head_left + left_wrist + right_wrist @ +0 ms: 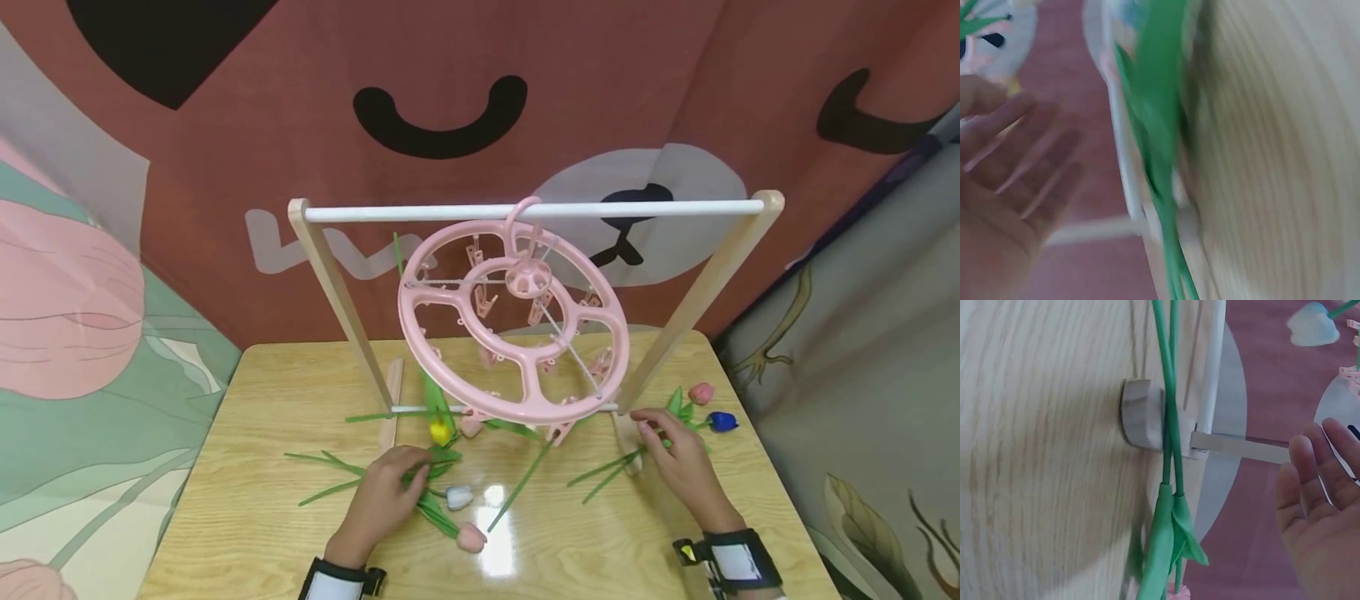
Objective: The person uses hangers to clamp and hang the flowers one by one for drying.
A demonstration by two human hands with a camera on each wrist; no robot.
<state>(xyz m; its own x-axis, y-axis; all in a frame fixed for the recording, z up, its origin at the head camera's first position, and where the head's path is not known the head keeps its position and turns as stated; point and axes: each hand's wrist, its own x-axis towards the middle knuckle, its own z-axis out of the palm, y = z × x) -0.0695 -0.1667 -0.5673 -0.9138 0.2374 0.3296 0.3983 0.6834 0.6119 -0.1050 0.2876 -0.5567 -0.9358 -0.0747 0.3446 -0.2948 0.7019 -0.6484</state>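
My left hand [386,500] hovers over a loose bunch of artificial tulips on the left of the table, with a white tulip [458,497] and a pink tulip [471,537] beside it. In the left wrist view its fingers [1029,147] are relaxed, holding nothing, near green leaves [1160,112]. On the right, my right hand [678,467] is above the stems of a blue tulip [723,422] and another pink one [701,393]. Its loosely bent fingers [1310,481] are apart from the green stems [1171,425] in the right wrist view.
A pink round clip hanger [528,408] hangs by its hook from the white bar [420,213] of a wooden stand [337,292]. Beneath it are a yellow tulip [440,432] and a pink clip [558,432]. A printed curtain [600,75] stands behind the table.
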